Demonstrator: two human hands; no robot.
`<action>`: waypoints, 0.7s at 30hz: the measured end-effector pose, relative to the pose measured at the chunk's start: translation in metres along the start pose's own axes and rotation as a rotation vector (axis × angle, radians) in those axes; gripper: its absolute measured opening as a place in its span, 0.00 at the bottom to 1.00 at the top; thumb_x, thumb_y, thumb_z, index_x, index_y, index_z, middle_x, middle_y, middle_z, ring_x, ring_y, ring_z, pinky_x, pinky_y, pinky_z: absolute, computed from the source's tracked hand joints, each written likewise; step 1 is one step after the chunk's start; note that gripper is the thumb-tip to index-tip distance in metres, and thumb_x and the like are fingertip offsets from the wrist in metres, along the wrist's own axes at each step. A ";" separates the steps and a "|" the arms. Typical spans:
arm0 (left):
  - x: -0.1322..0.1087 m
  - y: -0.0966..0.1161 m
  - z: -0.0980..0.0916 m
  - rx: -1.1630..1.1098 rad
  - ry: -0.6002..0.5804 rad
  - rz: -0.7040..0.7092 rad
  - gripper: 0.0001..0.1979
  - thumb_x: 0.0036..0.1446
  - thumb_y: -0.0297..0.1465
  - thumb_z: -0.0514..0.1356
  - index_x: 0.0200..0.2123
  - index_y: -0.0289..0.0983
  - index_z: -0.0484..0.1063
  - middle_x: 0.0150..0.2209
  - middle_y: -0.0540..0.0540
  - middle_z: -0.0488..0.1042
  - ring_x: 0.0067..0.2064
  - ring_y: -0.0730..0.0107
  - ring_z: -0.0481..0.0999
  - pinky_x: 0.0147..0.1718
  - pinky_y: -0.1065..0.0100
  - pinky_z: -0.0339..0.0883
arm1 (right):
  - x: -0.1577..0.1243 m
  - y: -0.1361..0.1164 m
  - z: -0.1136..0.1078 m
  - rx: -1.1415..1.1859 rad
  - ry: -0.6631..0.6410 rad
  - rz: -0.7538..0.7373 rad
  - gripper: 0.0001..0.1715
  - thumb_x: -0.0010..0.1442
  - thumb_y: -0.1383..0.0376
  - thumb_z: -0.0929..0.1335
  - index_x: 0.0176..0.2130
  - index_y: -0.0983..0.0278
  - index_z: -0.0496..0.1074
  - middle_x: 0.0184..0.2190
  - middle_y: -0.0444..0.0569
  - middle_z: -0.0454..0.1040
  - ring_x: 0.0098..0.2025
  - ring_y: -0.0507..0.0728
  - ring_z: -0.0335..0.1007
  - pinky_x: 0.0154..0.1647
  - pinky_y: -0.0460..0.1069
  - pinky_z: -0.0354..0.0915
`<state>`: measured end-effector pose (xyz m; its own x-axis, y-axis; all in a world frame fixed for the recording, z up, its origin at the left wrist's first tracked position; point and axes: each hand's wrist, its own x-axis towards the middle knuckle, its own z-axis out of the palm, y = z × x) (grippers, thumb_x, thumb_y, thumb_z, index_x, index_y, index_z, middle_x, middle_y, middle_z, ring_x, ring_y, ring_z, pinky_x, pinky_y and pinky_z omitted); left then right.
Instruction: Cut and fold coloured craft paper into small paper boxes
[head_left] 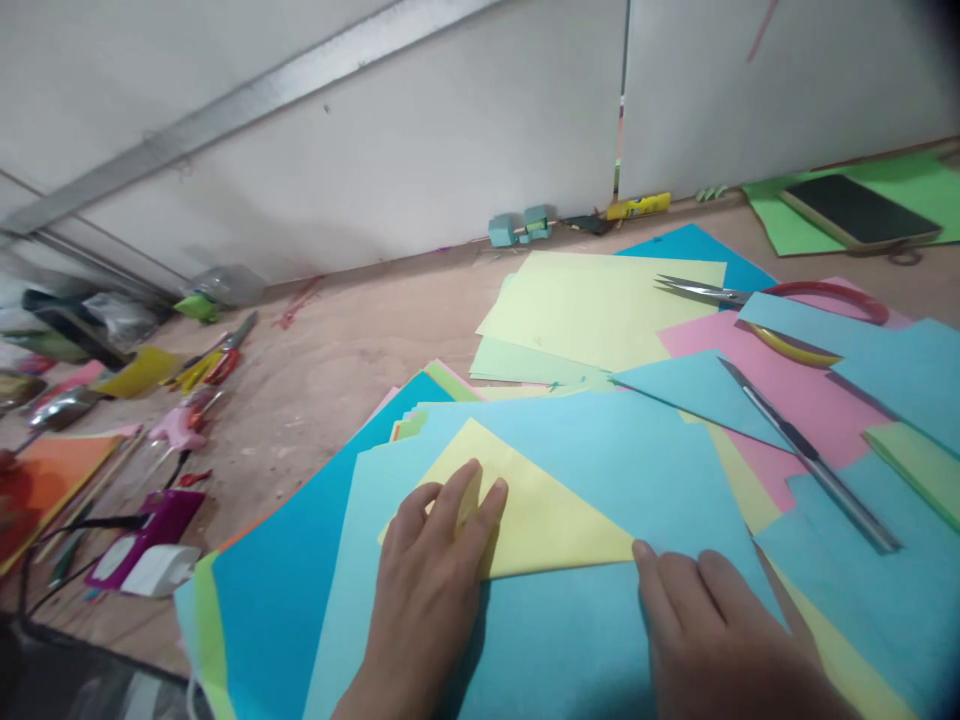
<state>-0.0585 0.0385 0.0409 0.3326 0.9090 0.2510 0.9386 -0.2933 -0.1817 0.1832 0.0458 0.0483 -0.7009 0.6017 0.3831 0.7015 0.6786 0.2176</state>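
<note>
A folded yellow paper triangle lies on a light blue sheet at the front of the table. My left hand rests flat on the triangle's left part, fingers stretched out and together. My right hand lies on the blue sheet with its fingertips touching the triangle's right corner; the fingers look flat and hold nothing.
Coloured sheets are spread about: pale yellow, pink, darker blue. A metal craft knife and red-handled scissors lie to the right. A glue gun, tools and clutter sit left. A dark notebook rests at the back right.
</note>
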 end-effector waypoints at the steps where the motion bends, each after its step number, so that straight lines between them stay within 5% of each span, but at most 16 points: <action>1: 0.001 0.001 0.000 -0.006 0.006 0.015 0.21 0.61 0.19 0.48 0.52 0.35 0.72 0.49 0.36 0.75 0.42 0.55 0.71 0.37 0.57 0.70 | 0.001 0.000 0.000 -0.025 0.027 -0.004 0.15 0.55 0.76 0.62 0.32 0.71 0.79 0.19 0.51 0.64 0.26 0.56 0.50 0.28 0.53 0.47; 4: 0.004 -0.001 0.003 -0.105 -0.066 0.046 0.21 0.62 0.18 0.45 0.55 0.30 0.68 0.39 0.40 0.75 0.36 0.62 0.71 0.33 0.64 0.68 | 0.000 0.001 0.002 -0.044 0.071 -0.020 0.14 0.57 0.73 0.65 0.24 0.68 0.76 0.18 0.48 0.60 0.26 0.55 0.46 0.29 0.53 0.45; 9: 0.012 -0.001 -0.006 -0.238 -0.261 -0.110 0.18 0.64 0.23 0.48 0.53 0.37 0.71 0.37 0.45 0.73 0.36 0.66 0.72 0.33 0.67 0.67 | -0.004 0.002 0.000 0.012 0.036 -0.044 0.13 0.53 0.72 0.66 0.20 0.64 0.73 0.20 0.50 0.61 0.28 0.57 0.46 0.32 0.54 0.48; 12: 0.020 0.017 -0.016 -0.146 -0.348 -0.204 0.15 0.65 0.32 0.53 0.52 0.38 0.71 0.37 0.45 0.73 0.37 0.63 0.73 0.33 0.64 0.68 | -0.005 0.001 -0.002 0.013 -0.002 -0.075 0.09 0.47 0.70 0.67 0.19 0.63 0.73 0.21 0.54 0.64 0.29 0.59 0.48 0.34 0.55 0.49; 15: 0.031 0.044 -0.024 0.002 -0.414 -0.315 0.23 0.64 0.41 0.56 0.55 0.32 0.69 0.40 0.41 0.74 0.39 0.57 0.74 0.34 0.61 0.70 | -0.006 -0.002 0.001 -0.006 -0.007 -0.074 0.07 0.41 0.69 0.68 0.16 0.62 0.72 0.20 0.56 0.63 0.30 0.60 0.48 0.33 0.56 0.48; 21: 0.044 0.074 -0.024 0.090 -0.518 -0.425 0.27 0.58 0.50 0.57 0.39 0.28 0.76 0.38 0.39 0.72 0.38 0.56 0.72 0.30 0.61 0.69 | -0.009 -0.005 0.004 0.012 -0.019 -0.090 0.04 0.35 0.69 0.68 0.14 0.61 0.71 0.19 0.56 0.61 0.29 0.60 0.47 0.31 0.55 0.46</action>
<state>0.0275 0.0493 0.0616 -0.1720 0.9710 -0.1659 0.9594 0.1269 -0.2520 0.1858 0.0389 0.0399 -0.7633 0.5460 0.3453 0.6342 0.7351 0.2397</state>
